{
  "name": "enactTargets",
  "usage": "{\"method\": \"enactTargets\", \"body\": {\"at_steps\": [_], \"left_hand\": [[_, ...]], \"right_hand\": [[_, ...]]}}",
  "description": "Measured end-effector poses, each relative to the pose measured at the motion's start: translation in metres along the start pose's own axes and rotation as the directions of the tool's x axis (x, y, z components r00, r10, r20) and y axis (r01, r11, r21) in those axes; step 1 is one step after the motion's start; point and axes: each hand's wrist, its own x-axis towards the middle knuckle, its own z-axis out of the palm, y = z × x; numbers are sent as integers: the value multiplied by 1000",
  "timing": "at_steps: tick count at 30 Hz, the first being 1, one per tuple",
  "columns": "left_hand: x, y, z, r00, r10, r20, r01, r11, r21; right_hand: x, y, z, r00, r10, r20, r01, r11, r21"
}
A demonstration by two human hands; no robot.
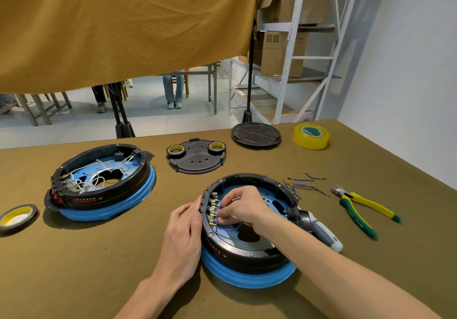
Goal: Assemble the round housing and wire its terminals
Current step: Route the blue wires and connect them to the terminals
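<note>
The round housing [247,247], a black ring on a blue base, sits on the olive-covered desk [99,256] closest to the viewer. The left hand [184,234] rests against its outer left wall, fingers straight and relaxed, holding nothing. The right hand [243,203] reaches over the rim into the housing, its grip narrow: fingertips pinch a thin blue wire [228,228] at the row of brass terminals [213,213] on the inner left wall. The wire loops down below the fingers; whether its end is already seated on a terminal is hard to tell, since the fingers cover it.

Just right of the right forearm, a grey-and-black electric screwdriver [319,229] lies touching the housing's right side. Farther right are green-and-yellow pliers [361,207], and above the right hand, beyond the rim, a scatter of spare blue wires [304,185].

Well left of the left hand stands a second housing [103,182], already strung with white wires, with a yellow tape roll [17,216] near the desk's left edge.

Beyond both hands lies a black cover plate [196,159] carrying two small tape rolls [176,150]. Farther back right are a round black disc [256,134] and a wide yellow tape roll [311,136].
</note>
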Motion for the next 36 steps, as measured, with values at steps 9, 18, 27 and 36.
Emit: {"method": "enactTargets", "body": {"at_steps": [9, 18, 27, 36], "left_hand": [[2, -3, 1, 999, -37, 12, 37, 998, -40], [3, -5, 1, 1000, -25, 14, 25, 999, -47], [9, -9, 0, 988, -76, 135, 89, 992, -92], [8, -5, -2, 987, -69, 146, 82, 993, -89]], "right_hand": [[0, 6, 3, 991, -75, -115, 72, 997, -31], [2, 7, 8, 982, -118, -149, 104, 990, -99], [0, 12, 5, 980, -119, -158, 118, 993, -18], [0, 16, 5, 952, -287, -102, 235, 906, -352]]}}
